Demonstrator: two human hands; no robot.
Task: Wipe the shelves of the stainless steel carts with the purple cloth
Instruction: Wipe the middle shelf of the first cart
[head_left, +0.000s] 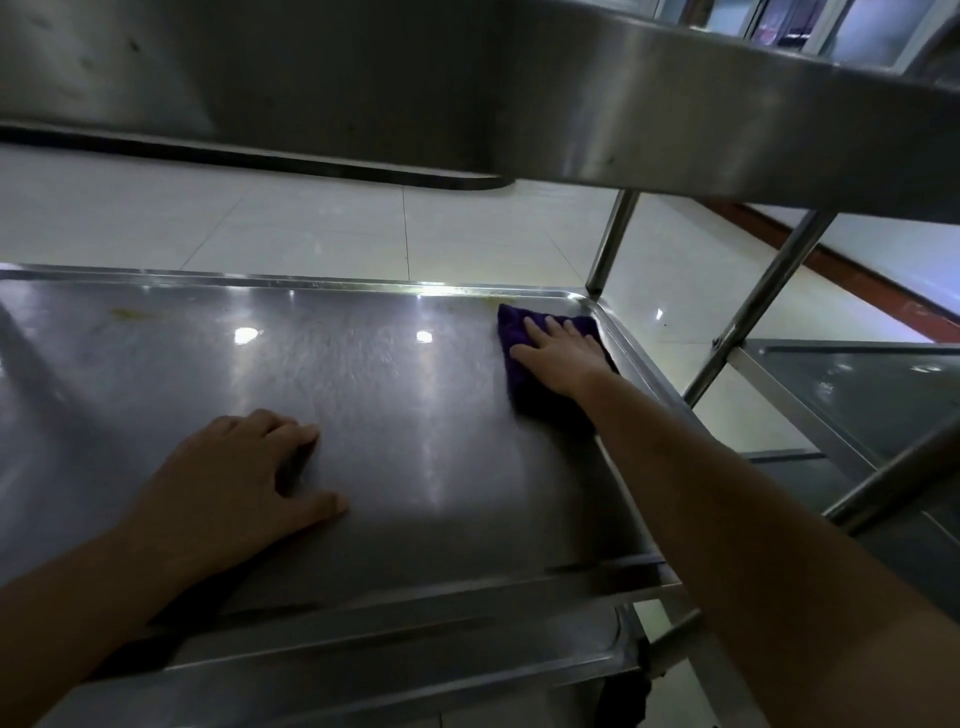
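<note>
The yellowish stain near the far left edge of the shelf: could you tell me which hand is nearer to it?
Left. The left hand rests on the shelf below the yellowish stain; the right hand presses the purple cloth in the far right corner.

Purple cloth (524, 382): dark purple, folded flat, lying in the far right corner of the middle shelf (363, 405), right up against the raised rim on the right side and just short of the far rim. Partly covered, only its edges and near end visible.

Middle shelf: brushed stainless tray with a low raised lip all round, level, ceiling light spots reflecting off it. Yellowish smear near the far left edge, some residue along the far rim by the cloth.

Upper shelf (675, 119) overhead, underside visible. Second cart (857, 405) to the right, its shelf near, same steel.
</note>
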